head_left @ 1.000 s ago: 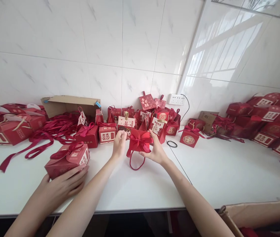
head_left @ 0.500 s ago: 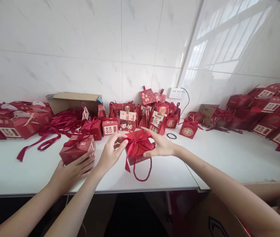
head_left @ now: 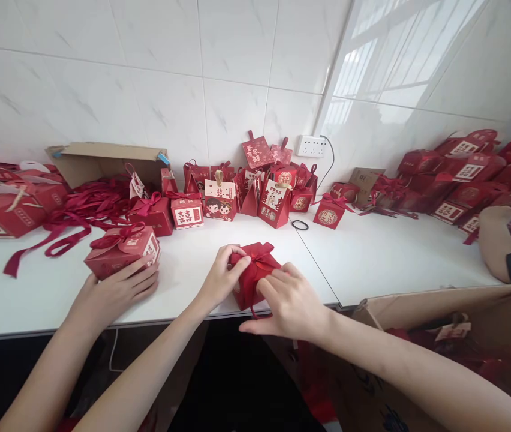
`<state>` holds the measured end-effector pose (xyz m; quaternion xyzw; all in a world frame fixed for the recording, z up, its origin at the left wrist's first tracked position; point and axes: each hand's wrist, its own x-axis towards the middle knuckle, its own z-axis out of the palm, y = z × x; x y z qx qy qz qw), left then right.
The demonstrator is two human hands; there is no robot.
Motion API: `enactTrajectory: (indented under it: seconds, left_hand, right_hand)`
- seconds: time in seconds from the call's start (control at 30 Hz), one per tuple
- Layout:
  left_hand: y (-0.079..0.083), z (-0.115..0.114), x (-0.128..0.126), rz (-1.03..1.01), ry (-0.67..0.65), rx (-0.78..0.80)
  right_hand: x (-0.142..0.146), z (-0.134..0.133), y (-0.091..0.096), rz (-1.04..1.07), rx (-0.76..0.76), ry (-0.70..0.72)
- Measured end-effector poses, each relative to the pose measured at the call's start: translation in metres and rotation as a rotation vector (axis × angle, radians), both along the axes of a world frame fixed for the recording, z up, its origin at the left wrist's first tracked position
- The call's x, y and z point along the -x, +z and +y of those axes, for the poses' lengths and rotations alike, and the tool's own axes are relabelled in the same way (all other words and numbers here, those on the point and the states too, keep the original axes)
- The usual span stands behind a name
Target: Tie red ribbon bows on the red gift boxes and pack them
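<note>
A red gift box [head_left: 262, 264] with a ribbon bow on top sits near the table's front edge, turned at an angle. My left hand [head_left: 225, 276] is closed on its left side, thumb on top by the bow. Against the near right side of the box rest the bent fingers of my right hand [head_left: 292, 303]. Its thumb points left, apart from the fingers, in front of the box. Most of the box's cord handle is hidden there. Further left, another person's hand [head_left: 114, 294] lies against a second red gift box [head_left: 123, 249].
Several small red boxes [head_left: 188, 213] line the wall. A cardboard box [head_left: 107, 157] with loose red ribbons [head_left: 98, 198] stands back left. Red boxes are stacked at right [head_left: 469, 171], near another person's arm [head_left: 492, 240]. A large open carton [head_left: 439, 297] stands below the table's front right.
The gift box has come toward me and turned. My right hand has gone from its right side to its near side, thumb now stretched left. The view has tilted down.
</note>
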<state>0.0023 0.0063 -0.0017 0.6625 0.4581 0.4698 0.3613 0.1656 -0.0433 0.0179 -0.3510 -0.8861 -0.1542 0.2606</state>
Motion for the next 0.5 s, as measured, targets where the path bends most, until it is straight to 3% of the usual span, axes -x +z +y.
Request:
enactTrajectory:
  seconds: [0.17, 0.5]
  left_hand:
    - [0.01, -0.003, -0.005, 0.079, 0.095, 0.017]
    - [0.008, 0.004, -0.008, 0.164, 0.077, 0.007]
  right_hand:
    - [0.021, -0.006, -0.008, -0.003, 0.019, -0.146]
    - [0.023, -0.001, -0.017, -0.007, -0.164, 0.005]
